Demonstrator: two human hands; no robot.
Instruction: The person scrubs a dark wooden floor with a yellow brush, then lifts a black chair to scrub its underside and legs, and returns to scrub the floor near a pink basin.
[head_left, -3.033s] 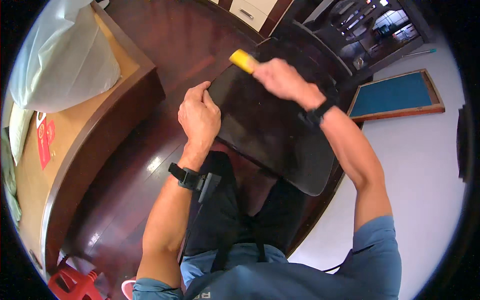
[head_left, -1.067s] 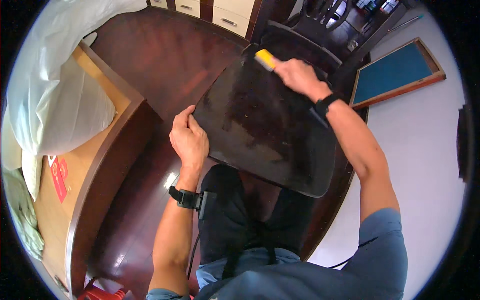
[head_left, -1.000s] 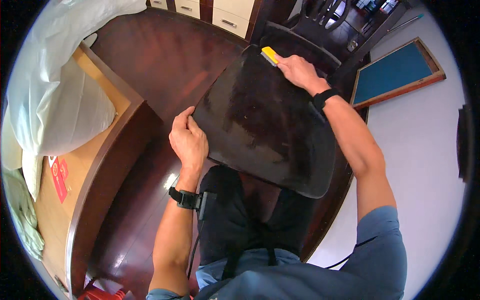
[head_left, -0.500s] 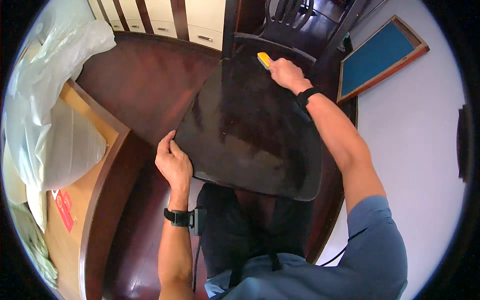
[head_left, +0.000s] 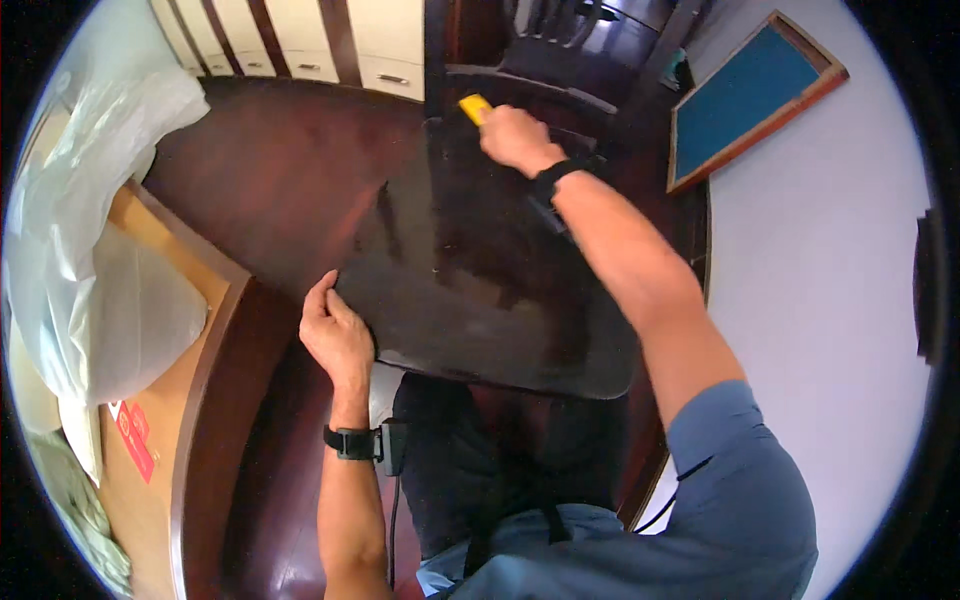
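While left hand (head_left: 338, 335) is gripping near-left edge of dark wooden panel (head_left: 480, 270), steadying it over lap, right hand (head_left: 515, 137) is closing around yellow pad (head_left: 474, 107), pressing it at far edge.

Floor: dark reddish-brown polished wood (head_left: 270, 190), glossy, running from the pale cabinet fronts at the top down along the left.
On floor, left: open cardboard box (head_left: 190, 330) with white plastic wrapping (head_left: 100, 200) spilling out of it.
On floor, top right: blue board in a wooden frame (head_left: 745, 95), beside the white wall.
On floor, top: dark wooden chair (head_left: 560, 45).
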